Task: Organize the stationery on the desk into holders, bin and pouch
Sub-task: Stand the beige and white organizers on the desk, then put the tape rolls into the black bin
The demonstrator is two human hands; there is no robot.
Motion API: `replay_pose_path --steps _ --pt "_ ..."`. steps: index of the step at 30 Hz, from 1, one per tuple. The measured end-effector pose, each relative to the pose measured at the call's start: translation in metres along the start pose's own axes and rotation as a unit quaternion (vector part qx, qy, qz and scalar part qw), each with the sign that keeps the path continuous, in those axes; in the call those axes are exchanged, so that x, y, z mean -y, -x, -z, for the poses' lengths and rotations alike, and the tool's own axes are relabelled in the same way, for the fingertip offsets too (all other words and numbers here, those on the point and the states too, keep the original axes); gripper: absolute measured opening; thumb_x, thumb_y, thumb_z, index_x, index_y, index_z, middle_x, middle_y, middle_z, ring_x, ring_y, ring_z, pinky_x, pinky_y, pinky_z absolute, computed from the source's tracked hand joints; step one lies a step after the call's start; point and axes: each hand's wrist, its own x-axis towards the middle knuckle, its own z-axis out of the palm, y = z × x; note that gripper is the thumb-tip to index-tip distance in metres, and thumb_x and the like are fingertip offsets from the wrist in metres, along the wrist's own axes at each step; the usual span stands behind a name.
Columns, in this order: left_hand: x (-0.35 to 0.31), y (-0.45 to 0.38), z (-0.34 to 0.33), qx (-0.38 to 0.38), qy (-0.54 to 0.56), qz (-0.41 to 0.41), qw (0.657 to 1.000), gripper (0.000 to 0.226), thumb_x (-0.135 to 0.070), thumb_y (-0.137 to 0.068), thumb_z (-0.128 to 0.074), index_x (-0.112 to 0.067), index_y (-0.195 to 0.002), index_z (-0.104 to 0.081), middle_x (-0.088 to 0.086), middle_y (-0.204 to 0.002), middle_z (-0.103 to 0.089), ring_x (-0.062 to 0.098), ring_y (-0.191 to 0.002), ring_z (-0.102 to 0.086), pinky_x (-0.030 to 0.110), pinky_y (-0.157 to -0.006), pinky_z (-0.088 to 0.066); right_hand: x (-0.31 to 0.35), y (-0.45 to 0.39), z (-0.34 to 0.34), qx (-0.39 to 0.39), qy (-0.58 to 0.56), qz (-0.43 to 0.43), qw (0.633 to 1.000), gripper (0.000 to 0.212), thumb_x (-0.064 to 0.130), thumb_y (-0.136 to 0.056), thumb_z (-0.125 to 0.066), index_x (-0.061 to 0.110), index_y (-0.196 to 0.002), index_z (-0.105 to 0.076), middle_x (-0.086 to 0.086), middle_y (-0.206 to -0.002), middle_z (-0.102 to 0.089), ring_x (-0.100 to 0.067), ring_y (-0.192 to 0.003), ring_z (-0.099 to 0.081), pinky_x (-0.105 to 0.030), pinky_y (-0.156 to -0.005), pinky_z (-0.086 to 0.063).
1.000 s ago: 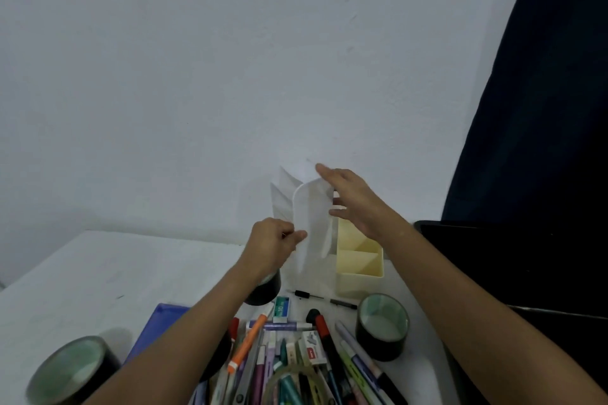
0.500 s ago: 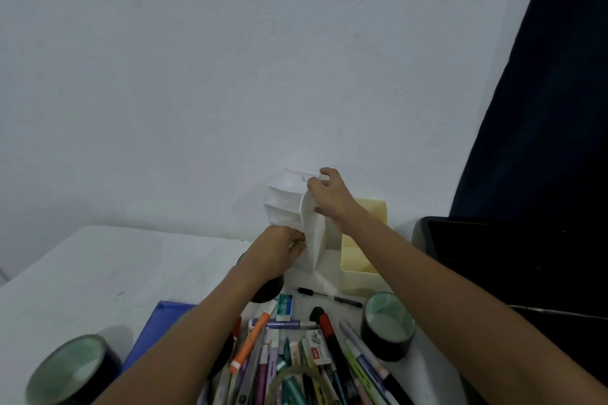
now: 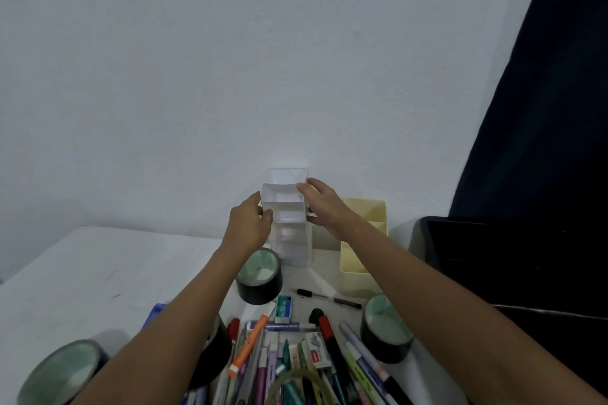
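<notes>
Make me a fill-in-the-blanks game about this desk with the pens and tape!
1. Both hands hold the ____ holder, which has several compartments.
2. The holder to the right of it is pale ____.
3. The left hand is just above a roll of ____.
4. The orange marker lies in the pile of pens, ____ any holder.

Missing words: white; yellow; tape; outside
</notes>
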Motion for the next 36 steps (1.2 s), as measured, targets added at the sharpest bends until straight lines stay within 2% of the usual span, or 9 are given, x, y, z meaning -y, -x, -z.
replay_pose_path --steps 4,11,15,19,24,27,29,32,36 --pt "0.003 -0.001 0.003 -0.031 -0.019 -0.030 0.999 0.022 -0.009 -0.093 -0.051 -0.013 -0.108 -0.067 0.013 -0.075 -0.068 0.022 -0.066 -0.056 0.008 -0.053 -0.034 -0.002 0.001 0.004 0.028 -0.006 0.020 0.999 0.035 0.040 -0.095 -0.045 0.023 -0.124 -0.056 0.000 -0.122 -0.061 -0.018 -0.101 -0.061 -0.031 -0.079 -0.052" --pt "0.011 -0.010 0.004 -0.018 -0.018 -0.020 0.999 0.027 -0.010 -0.093 -0.053 -0.017 -0.113 -0.068 0.015 -0.073 -0.069 0.020 -0.062 -0.053 0.004 -0.050 -0.031 -0.011 -0.004 0.001 0.045 0.003 0.045 0.998 0.053 0.047 -0.095 -0.047 0.019 -0.140 -0.042 -0.005 -0.130 -0.058 -0.022 -0.110 -0.062 -0.036 -0.090 -0.054" --pt "0.009 -0.004 0.005 0.014 -0.031 0.013 0.999 0.030 -0.015 -0.094 -0.052 -0.014 -0.123 -0.063 0.006 -0.081 -0.069 0.007 -0.066 -0.055 0.010 -0.062 -0.034 -0.012 0.005 -0.008 -0.105 0.075 0.065 0.990 0.062 0.051 -0.089 -0.055 0.013 -0.136 -0.041 -0.011 -0.126 -0.053 -0.025 -0.107 -0.058 -0.041 -0.091 -0.052" --pt "0.008 0.012 0.026 0.007 -0.027 0.049 0.998 0.042 -0.019 -0.093 -0.054 -0.011 -0.134 -0.052 0.006 -0.101 -0.071 0.020 -0.101 -0.061 0.021 -0.084 -0.038 -0.009 0.030 -0.023 -0.214 0.160 0.214 0.940 0.033 0.035 -0.088 -0.063 0.010 -0.106 -0.051 -0.002 -0.102 -0.044 -0.012 -0.084 -0.045 -0.018 -0.075 -0.034" --pt "0.024 0.047 0.084 -0.011 -0.088 0.085 0.992 0.037 -0.016 -0.088 -0.053 -0.014 -0.124 -0.061 0.003 -0.110 -0.067 0.019 -0.101 -0.061 0.020 -0.081 -0.041 -0.005 0.059 -0.071 -0.005 0.263 0.338 0.904 0.014 0.022 -0.084 -0.070 0.010 -0.089 -0.065 -0.003 -0.084 -0.059 -0.003 -0.069 -0.048 -0.006 -0.067 -0.034" --pt "0.044 0.079 0.122 0.004 -0.146 0.136 0.980 0.036 -0.014 -0.086 -0.053 -0.014 -0.120 -0.063 0.004 -0.115 -0.064 0.021 -0.107 -0.059 0.022 -0.086 -0.041 -0.005 0.082 -0.101 0.196 0.375 0.336 0.842 0.021 0.025 -0.086 -0.068 0.011 -0.101 -0.068 -0.005 -0.102 -0.065 -0.001 -0.072 -0.052 -0.006 -0.070 -0.033" --pt "0.065 0.103 0.145 0.040 -0.189 0.191 0.962 0.038 -0.015 -0.084 -0.053 -0.016 -0.122 -0.062 0.005 -0.120 -0.063 0.023 -0.112 -0.057 0.028 -0.092 -0.044 -0.008 0.095 -0.117 0.277 0.432 0.324 0.795 0.029 0.028 -0.088 -0.065 0.010 -0.112 -0.065 -0.006 -0.116 -0.063 -0.011 -0.094 -0.056 -0.011 -0.080 -0.034" --pt "0.090 0.145 0.171 0.131 -0.282 0.261 0.914 0.043 -0.019 -0.083 -0.054 -0.020 -0.126 -0.057 0.005 -0.130 -0.056 0.025 -0.113 -0.055 0.032 -0.091 -0.046 -0.018 0.111 -0.134 0.334 0.524 0.280 0.732 0.042 0.034 -0.090 -0.061 0.011 -0.124 -0.059 -0.007 -0.128 -0.058 -0.022 -0.115 -0.054 -0.028 -0.093 -0.041" --pt "0.103 0.186 0.172 0.231 -0.328 0.309 0.862 0.041 -0.022 -0.083 -0.057 -0.011 -0.122 -0.058 0.011 -0.114 -0.063 0.024 -0.081 -0.059 0.023 -0.058 -0.048 -0.037 0.119 -0.139 0.346 0.603 0.210 0.687 0.056 0.038 -0.088 -0.063 0.012 -0.135 -0.049 -0.009 -0.134 -0.055 -0.028 -0.118 -0.055 -0.039 -0.098 -0.046"
